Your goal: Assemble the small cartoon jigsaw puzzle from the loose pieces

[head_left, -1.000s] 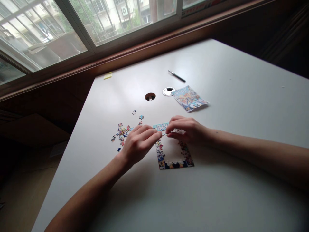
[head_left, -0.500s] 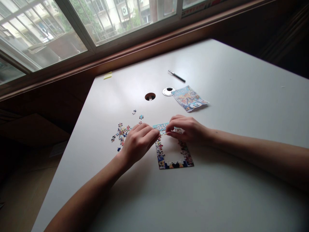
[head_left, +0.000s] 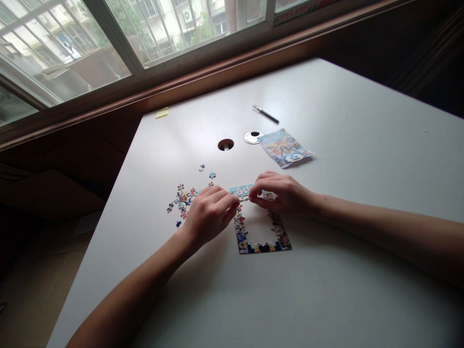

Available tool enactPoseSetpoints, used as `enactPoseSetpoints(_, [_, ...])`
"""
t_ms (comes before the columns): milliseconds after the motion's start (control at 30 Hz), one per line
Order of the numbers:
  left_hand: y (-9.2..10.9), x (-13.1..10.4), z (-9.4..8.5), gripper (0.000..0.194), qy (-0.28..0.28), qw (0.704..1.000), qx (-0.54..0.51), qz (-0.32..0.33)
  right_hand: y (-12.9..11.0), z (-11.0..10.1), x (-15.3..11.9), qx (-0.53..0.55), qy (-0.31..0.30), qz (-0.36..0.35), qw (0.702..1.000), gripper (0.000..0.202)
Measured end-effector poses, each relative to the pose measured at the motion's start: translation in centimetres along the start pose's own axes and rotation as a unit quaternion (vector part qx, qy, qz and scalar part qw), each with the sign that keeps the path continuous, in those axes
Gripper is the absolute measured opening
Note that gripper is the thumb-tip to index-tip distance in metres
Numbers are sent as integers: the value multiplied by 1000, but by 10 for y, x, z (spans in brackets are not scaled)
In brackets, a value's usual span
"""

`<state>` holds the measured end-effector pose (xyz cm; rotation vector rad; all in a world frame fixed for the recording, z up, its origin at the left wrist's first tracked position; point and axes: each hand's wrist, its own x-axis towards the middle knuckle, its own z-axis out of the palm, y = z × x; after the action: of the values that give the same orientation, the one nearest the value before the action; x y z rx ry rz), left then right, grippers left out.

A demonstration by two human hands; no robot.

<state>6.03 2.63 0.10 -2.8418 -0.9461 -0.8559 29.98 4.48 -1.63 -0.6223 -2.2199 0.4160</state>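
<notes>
Where the puzzle frame (head_left: 241, 238) is laid, a small strip (head_left: 245, 198) is pinched.
Held by left hand (head_left: 208, 211) and right hand (head_left: 279, 191), each grip nearly closed; loose pieces (head_left: 185, 196) scattered alongside.

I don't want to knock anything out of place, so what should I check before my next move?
1. Left hand and right hand at the far end of the puzzle border: ok.
2. Small strip between them locked into place: cannot tell.
3. Border's middle filled: not ok, bare table shows.
4. Loose pieces clear of the table hole: ok.
5. Picture sheet uncovered by hands: ok.
</notes>
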Motion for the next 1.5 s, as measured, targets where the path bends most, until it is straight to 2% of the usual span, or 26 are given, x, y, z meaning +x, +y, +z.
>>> enactPoseSetpoints(567, [-1,0,1,7,5,999,-27,-23,-1,0,1,-7,13,-4,1000,4])
enactPoseSetpoints(867, [-1,4,-5,9,-1,998,-7,-64,-1,-1,1,-21,14,8,1000,5])
enactPoseSetpoints(1067, [-3,3,-1,10,-23,998,-31,-40,2,0,0,-37,4,31,999,3])
enactPoseSetpoints(1233, [-4,2,2,9,-45,998,-34,-1,7,1,-3,-74,-31,62,995,2])
enactPoseSetpoints(1500, [-5,1,1,11,-94,995,-19,3,9,0,-4,-78,-66,78,992,2])
